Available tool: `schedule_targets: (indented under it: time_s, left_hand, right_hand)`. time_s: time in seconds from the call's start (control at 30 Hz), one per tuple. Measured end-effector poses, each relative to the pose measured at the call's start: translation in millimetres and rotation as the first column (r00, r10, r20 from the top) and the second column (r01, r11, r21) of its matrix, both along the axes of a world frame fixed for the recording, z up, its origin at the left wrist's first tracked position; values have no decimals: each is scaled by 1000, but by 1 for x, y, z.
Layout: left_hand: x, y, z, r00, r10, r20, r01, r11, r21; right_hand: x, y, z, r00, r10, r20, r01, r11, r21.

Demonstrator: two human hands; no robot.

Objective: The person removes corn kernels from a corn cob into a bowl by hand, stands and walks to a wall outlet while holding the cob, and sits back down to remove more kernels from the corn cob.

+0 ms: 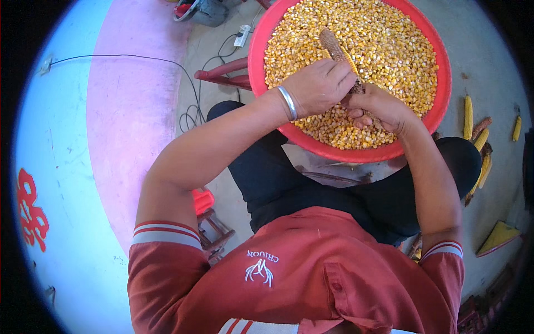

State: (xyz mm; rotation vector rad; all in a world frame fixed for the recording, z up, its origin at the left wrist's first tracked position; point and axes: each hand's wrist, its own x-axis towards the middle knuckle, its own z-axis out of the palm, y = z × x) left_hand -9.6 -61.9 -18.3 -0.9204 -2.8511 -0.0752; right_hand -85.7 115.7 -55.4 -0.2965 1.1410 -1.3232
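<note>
My left hand [321, 85], with a silver bangle at the wrist, grips a partly stripped corn cob [331, 41]. Rows of yellow kernels remain along the cob's sides, and its upper end is bare and brown. Close beside it, my right hand [377, 104] is closed around a bare brown cob section [372, 119] at the lower end. My fingers hide the middle, so I cannot tell whether this is one cob or two. Both hands are above loose corn kernels [388, 50] that fill a round red basin [443, 79] in front of my knees.
Corn ears [468, 117] and a bare cob [482, 127] lie on the floor at right. A reddish wooden stool leg [225, 69], a power strip [242, 35] and black cable [192, 119] are left of the basin. A dark bucket [204, 12] stands at the top.
</note>
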Motion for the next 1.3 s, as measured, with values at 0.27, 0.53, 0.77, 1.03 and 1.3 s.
schedule_targets:
  time_s: [0.27,0.53,0.77,1.03,1.3]
  left_hand:
    - [0,8,-12,996,84,-30,-83,996,32]
    - [-9,8,-16,980,190,56,-195,973,121]
    - [-27,-27,-5,969,240,54,-243,901,360]
    - [-22,-51,23,986,157,52,-157,988,-6]
    - [20,-35,18,903,343,259,-385,913,134]
  right_hand:
    - [2,-1,1,999,-35,-37,36,998,50]
    - [-1,-2,-10,999,22,27,-23,999,36]
    - [-3,1,5,1000,25,8,-25,999,-38]
    - [-17,14,18,971,240,-22,-240,961,-139]
    - [-53,27,19,950,189,247,-148,974,-173]
